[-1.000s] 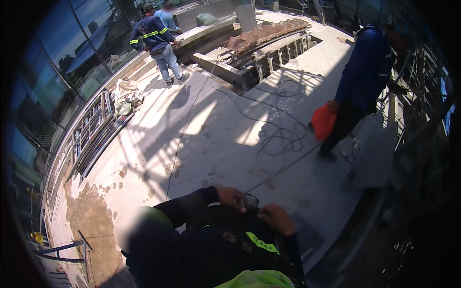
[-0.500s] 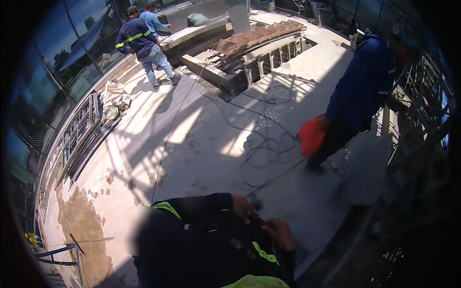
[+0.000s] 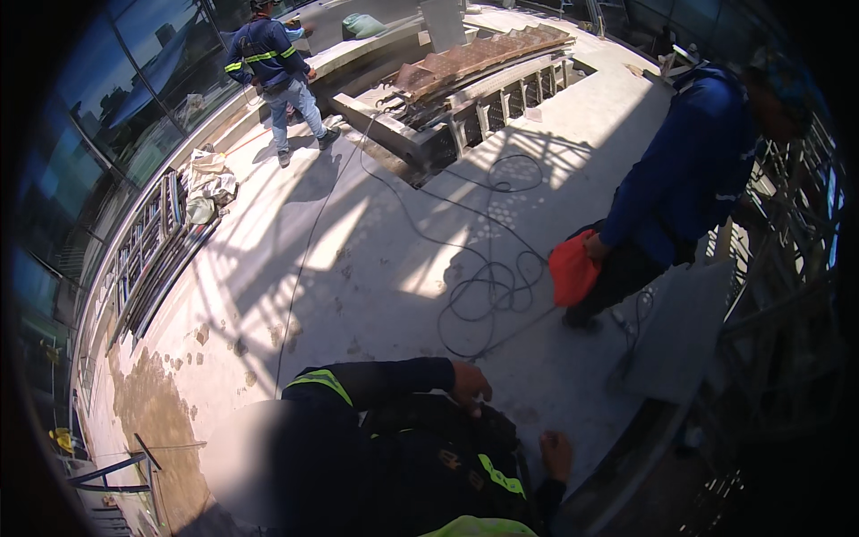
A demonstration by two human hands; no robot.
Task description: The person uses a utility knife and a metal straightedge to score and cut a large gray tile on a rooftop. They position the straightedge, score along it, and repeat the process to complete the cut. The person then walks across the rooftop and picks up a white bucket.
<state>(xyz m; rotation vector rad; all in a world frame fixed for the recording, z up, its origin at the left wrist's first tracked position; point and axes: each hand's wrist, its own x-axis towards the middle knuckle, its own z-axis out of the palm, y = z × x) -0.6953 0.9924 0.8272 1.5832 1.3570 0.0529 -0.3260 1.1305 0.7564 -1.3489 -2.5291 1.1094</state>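
My left hand [image 3: 469, 387] reaches across in front of my dark top from the left, its fingers bent. A small pale bit shows at its fingertips, too small to name. Lower and to the right, my right hand [image 3: 556, 455] is raised with curled fingers; what they hold, if anything, is hidden. The two hands are apart. Between them is the dark front of my top [image 3: 447, 447], with yellow-green reflective strips. At the right, a person in a blue jacket [image 3: 684, 157] stands bent forward, gripping a red cloth-like piece [image 3: 574, 268] in one hand.
A looped dark cable [image 3: 488, 295] lies on the pale floor ahead. Beyond it is a rectangular floor opening with rusty stepped metal [image 3: 483, 64]. Another worker [image 3: 276, 67] stands at the far left. Stacked metal tubes [image 3: 157, 259] lie along the glass wall; a grey board [image 3: 684, 340] is at right.
My hands were close together at a dark thing and have separated, the right going down and right. The far worker has turned somewhat. The red piece has shifted slightly left in the picture.
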